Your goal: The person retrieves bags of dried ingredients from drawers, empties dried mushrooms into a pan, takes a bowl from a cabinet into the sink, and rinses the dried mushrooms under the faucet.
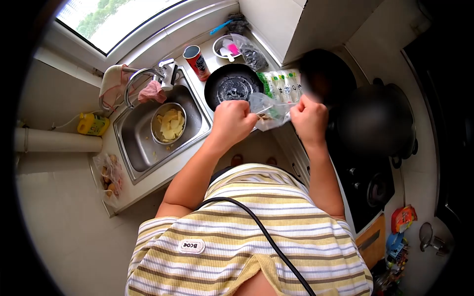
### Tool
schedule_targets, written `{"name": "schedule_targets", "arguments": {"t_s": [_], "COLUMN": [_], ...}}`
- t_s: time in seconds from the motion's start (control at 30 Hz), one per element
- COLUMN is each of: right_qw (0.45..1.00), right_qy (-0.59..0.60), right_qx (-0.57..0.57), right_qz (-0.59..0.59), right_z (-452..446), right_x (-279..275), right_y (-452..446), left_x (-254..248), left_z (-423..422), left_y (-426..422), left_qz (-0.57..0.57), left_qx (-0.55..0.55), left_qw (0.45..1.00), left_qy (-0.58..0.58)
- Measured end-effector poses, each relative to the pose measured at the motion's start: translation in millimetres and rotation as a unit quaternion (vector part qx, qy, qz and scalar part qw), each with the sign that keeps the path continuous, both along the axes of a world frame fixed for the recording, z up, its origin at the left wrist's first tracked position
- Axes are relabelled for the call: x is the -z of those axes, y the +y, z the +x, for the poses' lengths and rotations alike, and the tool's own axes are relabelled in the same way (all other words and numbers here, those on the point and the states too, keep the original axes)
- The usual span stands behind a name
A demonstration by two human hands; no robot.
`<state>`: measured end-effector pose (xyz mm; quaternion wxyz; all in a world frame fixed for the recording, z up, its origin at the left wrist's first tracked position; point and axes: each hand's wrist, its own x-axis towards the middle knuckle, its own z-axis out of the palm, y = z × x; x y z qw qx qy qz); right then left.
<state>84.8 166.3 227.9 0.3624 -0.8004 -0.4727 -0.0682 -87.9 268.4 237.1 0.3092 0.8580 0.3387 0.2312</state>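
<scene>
Both my hands grip a clear plastic bag (272, 111) with some brown pieces inside, stretched out in front of my body. My left hand (232, 121) is closed on one side of it, and my right hand (310, 117) is closed on the other. Just beyond my left hand sits a black frying pan (233, 81) with whitish marks on its inside. A white packet with green print (281, 84) lies beside the pan, behind the bag. What the brown pieces are, I cannot make out.
At left, a steel sink (132, 148) holds a bowl of pale yellow slices (170, 123) under the faucet (140, 74). A red can (196, 63) and a white bowl (224, 45) stand behind the pan. The stove (368, 182) with dark cookware (377, 121) is at right. A bag (109, 177) lies at the counter's left end.
</scene>
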Motion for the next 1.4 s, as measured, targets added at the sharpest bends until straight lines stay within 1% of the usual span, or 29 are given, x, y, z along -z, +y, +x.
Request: {"name": "schedule_targets", "arguments": {"t_s": [0.07,0.13,0.2,0.27,0.33,0.4,0.43,0.5,0.6,0.67,0.7,0.73,0.8,0.83,0.87,0.9,0.93,0.97,1.0,1.07,1.1,1.17,1.2,1.23,1.27,1.3,1.33,1.37,1.4], "right_qw": [1.000,0.999,0.999,0.980,0.956,0.971,0.970,0.980,0.971,0.967,0.964,0.960,0.953,0.945,0.936,0.934,0.924,0.912,0.908,0.893,0.902,0.908,0.905,0.898,0.897,0.848,0.774,0.770,0.720], "right_qy": [-0.007,-0.012,-0.019,0.014,-0.009,-0.053,-0.052,-0.072,-0.093,-0.072,-0.059,-0.046,-0.038,-0.023,-0.009,-0.010,0.006,0.022,0.020,0.066,0.106,0.141,0.195,0.249,0.249,0.407,0.554,0.558,0.624], "right_qx": [-0.006,-0.011,-0.020,-0.190,-0.286,-0.233,-0.237,-0.184,-0.216,-0.241,-0.258,-0.274,-0.298,-0.324,-0.351,-0.355,-0.381,-0.408,-0.416,-0.442,-0.418,-0.395,-0.378,-0.360,-0.363,-0.337,-0.301,-0.302,-0.300], "right_qz": [-0.017,-0.028,-0.032,0.065,0.060,-0.013,-0.016,-0.014,-0.040,-0.035,-0.040,-0.044,-0.037,-0.036,-0.035,-0.035,0.001,0.038,0.038,0.045,0.027,-0.004,-0.023,-0.043,-0.044,-0.051,-0.058,-0.058,-0.053], "right_z": [6.8,-1.1,-7.6,-13.9,-26.5,-40.6,-40.6,-42.6,-50.0,-57.8,-61.0,-63.2,-67.9,-70.7,-73.4,-76.2,-79.1,-82.4,-85.2,-86.1,-86.4,-67.5,-56.9,-45.6,-32.7,-19.7,-12.5,-10.8,-10.8], "right_x": [0.2,-9.5,-16.4,-20.1,-21.5,-23.6,-25.4,-29.7,-48.2,-61.6,-66.6,-71.9,-83.0,-88.9,-91.8,-92.3,-93.0,-93.8,-94.6,-94.4,-90.5,-62.2,-46.9,-29.1,-5.1,21.7,43.2,58.0,70.6], "right_y": [-1.7,3.4,10.8,14.3,16.4,16.7,18.5,22.9,24.5,28.5,30.0,32.1,37.1,39.7,43.4,48.6,55.2,61.5,65.8,74.4,80.0,98.4,105.2,110.9,116.2,121.6,127.0,131.4,135.9], "left_x": [-3.2,-11.9,-17.6,-20.6,-14.8,-7.6,-4.7,-4.1,-9.6,-14.7,-16.5,-16.3,-12.1,-6.7,9.2,19.1,30.4,60.1,99.1,129.4,127.1,118.9,117.7,117.2,116.4,109.5,96.8,89.3,81.7], "left_z": [-9.6,-13.6,-16.3,-20.6,-26.4,-31.1,-36.7,-47.6,-67.4,-75.1,-78.7,-82.0,-88.5,-90.8,-90.8,-85.5,-80.7,-82.0,-85.7,-84.1,-84.7,-86.3,-90.5,-98.4,-107.7,-116.5,-126.3,-135.2,-142.3], "left_y": [4.5,5.6,9.2,12.4,13.6,12.7,13.5,13.1,16.0,19.6,20.8,23.8,29.7,31.0,39.3,43.3,47.8,60.9,73.0,73.4,70.2,61.0,63.9,67.0,69.9,75.0,78.7,84.6,91.2], "left_qz": [-0.023,0.024,0.004,-0.039,-0.040,-0.043,-0.034,-0.049,-0.064,-0.073,-0.103,-0.100,-0.137,-0.186,-0.198,-0.260,-0.317,-0.377,-0.465,-0.636,-0.635,-0.709,-0.708,-0.680,-0.648,-0.602,-0.594,-0.565,-0.533], "left_qx": [-0.012,-0.024,-0.048,-0.048,-0.040,0.004,0.021,0.010,-0.011,0.012,0.020,0.019,0.083,0.073,0.088,0.003,-0.083,-0.127,-0.103,-0.013,-0.013,0.121,0.122,0.093,0.062,0.026,-0.023,-0.024,-0.024], "left_qw": [0.999,0.998,0.998,0.998,0.998,0.992,0.992,0.990,0.988,0.975,0.967,0.967,0.930,0.898,0.852,0.815,0.766,0.773,0.736,0.626,0.626,0.483,0.483,0.528,0.572,0.649,0.679,0.722,0.763], "left_qy": [0.029,0.059,0.027,-0.014,-0.037,-0.121,-0.121,-0.133,-0.143,-0.211,-0.231,-0.233,-0.331,-0.391,-0.476,-0.518,-0.553,-0.494,-0.481,-0.450,-0.453,-0.500,-0.501,-0.501,-0.499,-0.465,-0.431,-0.399,-0.365]}}
